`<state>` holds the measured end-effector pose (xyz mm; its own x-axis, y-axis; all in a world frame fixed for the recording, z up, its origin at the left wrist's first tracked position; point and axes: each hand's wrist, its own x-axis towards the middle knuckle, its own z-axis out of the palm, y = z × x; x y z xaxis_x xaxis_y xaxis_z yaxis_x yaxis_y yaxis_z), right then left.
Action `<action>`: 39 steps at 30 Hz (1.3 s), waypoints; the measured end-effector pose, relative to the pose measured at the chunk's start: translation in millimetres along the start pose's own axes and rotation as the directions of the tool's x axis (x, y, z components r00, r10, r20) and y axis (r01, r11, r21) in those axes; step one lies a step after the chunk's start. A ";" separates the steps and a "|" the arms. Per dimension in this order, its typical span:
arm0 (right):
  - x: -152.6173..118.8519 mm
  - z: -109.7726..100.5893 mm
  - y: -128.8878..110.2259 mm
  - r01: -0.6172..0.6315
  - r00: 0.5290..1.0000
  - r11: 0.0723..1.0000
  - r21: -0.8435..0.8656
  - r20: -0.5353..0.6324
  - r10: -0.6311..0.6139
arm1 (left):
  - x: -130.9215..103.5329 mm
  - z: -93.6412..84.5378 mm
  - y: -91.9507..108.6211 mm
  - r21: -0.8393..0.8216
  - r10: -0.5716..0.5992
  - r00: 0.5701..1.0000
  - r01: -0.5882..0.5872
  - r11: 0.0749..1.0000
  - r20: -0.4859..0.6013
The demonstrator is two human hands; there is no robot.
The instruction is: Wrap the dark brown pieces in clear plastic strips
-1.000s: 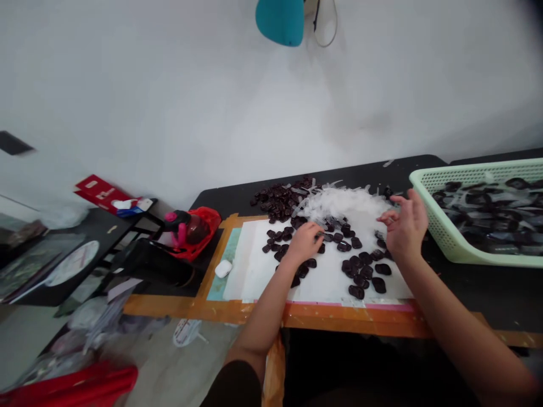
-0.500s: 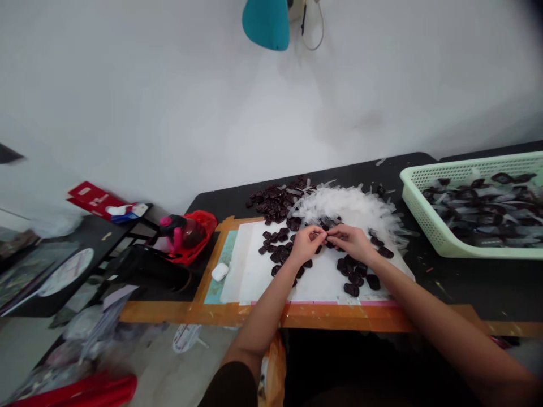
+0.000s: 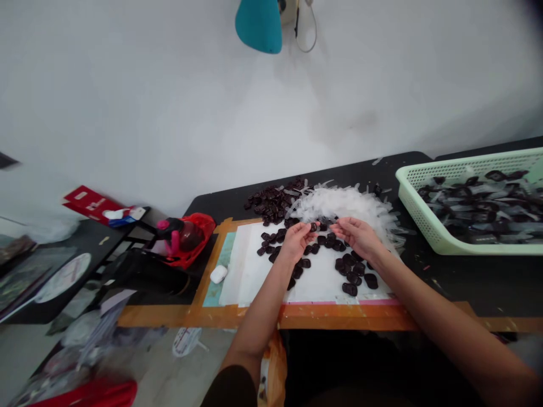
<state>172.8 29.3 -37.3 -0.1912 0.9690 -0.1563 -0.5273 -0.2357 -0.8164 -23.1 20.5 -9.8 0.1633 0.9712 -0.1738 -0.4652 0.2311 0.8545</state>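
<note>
Hands, joined half a second ago, now drawn apart; left hand (image 3: pixel 296 239) pinches a dark piece (image 3: pixel 313 226) at its fingertips; right hand (image 3: pixel 357 236) loosely curled, apparently empty; piece held between both hands, above white mat (image 3: pixel 250 271), before clear strip heap (image 3: pixel 343 204).

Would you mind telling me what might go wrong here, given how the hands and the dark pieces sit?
The left hand pinches one small dark piece at its fingertips above the white sheet; it could slip into the loose dark pieces below. The right hand, beside the clear strip pile, might scatter the light strips.
</note>
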 end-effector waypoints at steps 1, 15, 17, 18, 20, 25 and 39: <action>-0.3 0.1 -0.3 -0.015 1.000 1.000 0.005 0.012 0.015 | 0.4 -0.5 -0.4 -0.021 -0.010 1.000 0.010 1.000 0.003; -8.3 7.3 -5.8 -0.056 0.995 0.998 -0.002 0.083 0.056 | -0.4 1.8 -6.9 0.019 -0.035 0.996 0.034 0.999 0.083; -10.8 10.0 -6.8 -0.071 0.993 0.997 -0.007 0.093 0.071 | -1.3 2.4 -8.1 0.019 -0.033 0.996 0.031 0.999 0.087; -11.7 11.1 -7.1 -0.076 0.992 0.997 -0.014 0.097 0.077 | -1.5 2.6 -8.6 0.019 -0.031 0.996 0.030 0.999 0.088; -12.7 12.6 -6.8 -0.077 0.991 0.996 -0.049 0.104 0.082 | -1.6 2.8 -9.4 0.015 -0.029 0.996 0.028 1.000 0.090; -12.8 14.9 -2.5 0.103 0.988 0.926 -0.363 0.148 -0.052 | -0.3 2.5 -10.4 0.004 -0.034 0.995 0.034 0.999 0.092; -20.0 17.5 3.3 0.435 0.854 0.412 -0.801 0.223 -0.470 | -1.5 8.5 -14.1 0.307 0.211 0.976 -0.216 0.927 0.050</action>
<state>160.5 7.9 -27.1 -0.1005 0.9220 0.3740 0.3625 0.3840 -0.8492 -9.4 15.2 -17.5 0.1047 0.9939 0.0352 -0.1994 -0.0137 0.9798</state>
